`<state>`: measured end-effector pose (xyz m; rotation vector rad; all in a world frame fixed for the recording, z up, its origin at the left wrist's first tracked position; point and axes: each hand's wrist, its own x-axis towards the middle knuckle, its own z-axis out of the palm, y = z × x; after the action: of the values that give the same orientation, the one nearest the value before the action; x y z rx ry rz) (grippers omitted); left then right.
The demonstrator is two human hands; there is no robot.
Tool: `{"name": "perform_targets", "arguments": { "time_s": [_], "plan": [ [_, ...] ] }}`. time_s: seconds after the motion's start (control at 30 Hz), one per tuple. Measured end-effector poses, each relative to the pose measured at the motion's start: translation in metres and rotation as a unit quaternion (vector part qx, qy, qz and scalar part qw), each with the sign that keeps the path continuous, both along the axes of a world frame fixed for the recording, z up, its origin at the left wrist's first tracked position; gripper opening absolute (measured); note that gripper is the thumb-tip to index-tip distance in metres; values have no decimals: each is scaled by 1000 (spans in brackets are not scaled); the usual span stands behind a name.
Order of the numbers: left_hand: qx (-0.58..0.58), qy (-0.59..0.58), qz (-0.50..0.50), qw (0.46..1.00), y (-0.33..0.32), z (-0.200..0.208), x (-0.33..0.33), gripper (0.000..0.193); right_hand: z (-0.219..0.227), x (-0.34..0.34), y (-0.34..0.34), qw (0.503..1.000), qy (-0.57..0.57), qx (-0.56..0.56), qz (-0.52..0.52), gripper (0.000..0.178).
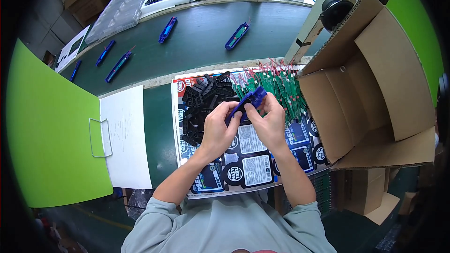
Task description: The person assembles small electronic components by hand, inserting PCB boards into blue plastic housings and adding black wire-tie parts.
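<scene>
Over the work surface, both hands hold a dark blue plastic housing (256, 97), long and tilted up toward the right. My left hand (218, 130) grips its lower left end. My right hand (269, 122) is closed on the upper right part, with its thumb on the inner side. A black piece (242, 108) shows inside the housing between the thumbs; its outline is partly covered. Just left of my hands lies a heap of black plastic pieces (202, 94). Beyond my right hand, green circuit boards (282, 87) with red wires are piled up.
A printed sheet (253, 133) covers the work surface. At right stands an open cardboard box (361, 103); at left, a green panel (56, 131) and white paper (124, 136). Several blue housings with boards (237, 36) lie on the green conveyor belt (197, 42), behind a metal post (311, 23).
</scene>
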<state>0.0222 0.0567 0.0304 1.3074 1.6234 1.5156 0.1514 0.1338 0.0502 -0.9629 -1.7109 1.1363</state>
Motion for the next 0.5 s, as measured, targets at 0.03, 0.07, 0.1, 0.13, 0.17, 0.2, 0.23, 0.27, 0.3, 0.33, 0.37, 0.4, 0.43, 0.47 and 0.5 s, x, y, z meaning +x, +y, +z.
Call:
{"name": "perform_targets", "arguments": {
  "time_s": [0.03,0.07,0.1,0.13,0.17,0.2,0.23,0.27,0.3,0.33,0.37,0.4,0.43,0.47,0.5],
  "plan": [
    [-1,0,0,1000,0,1,0,20,-1,0,0,1000,8,-18,2,16],
    [12,36,0,999,-1,3,-1,20,-1,0,-1,999,17,-36,4,16],
    [25,73,1,997,-1,6,-1,20,0,-1,-2,999,17,-37,4,16],
    [25,73,2,997,-2,9,-1,20,4,-1,-4,999,17,-47,7,16],
    [32,85,4,996,-2,12,0,19,6,-2,-5,998,17,-56,11,16],
    [40,97,5,994,-3,14,0,19,6,-2,-6,998,17,-57,11,16],
    [39,97,6,994,-3,13,-1,19,6,-1,-7,998,27,-60,13,17],
    [38,92,1,995,-4,12,-2,19,6,-1,-8,997,36,-63,15,17],
    [37,87,-4,996,-5,12,-2,19,5,-1,-8,997,37,-63,16,17],
    [36,87,-5,996,-5,13,-1,19,3,-1,-7,996,47,-70,17,17],
    [40,90,-2,995,-6,14,0,18,1,0,-7,995,57,-77,18,17],
    [44,93,-1,995,-6,15,1,18,1,0,-7,995,57,-78,16,17],
    [44,93,-7,995,-5,14,2,18,2,0,-8,995,59,-74,12,17],
    [43,76,-1,996,-5,12,2,18,3,-1,-8,996,61,-71,8,17],
    [43,58,3,997,-5,10,1,17,1,-2,-8,997,44,-61,9,18]
  ]
}}
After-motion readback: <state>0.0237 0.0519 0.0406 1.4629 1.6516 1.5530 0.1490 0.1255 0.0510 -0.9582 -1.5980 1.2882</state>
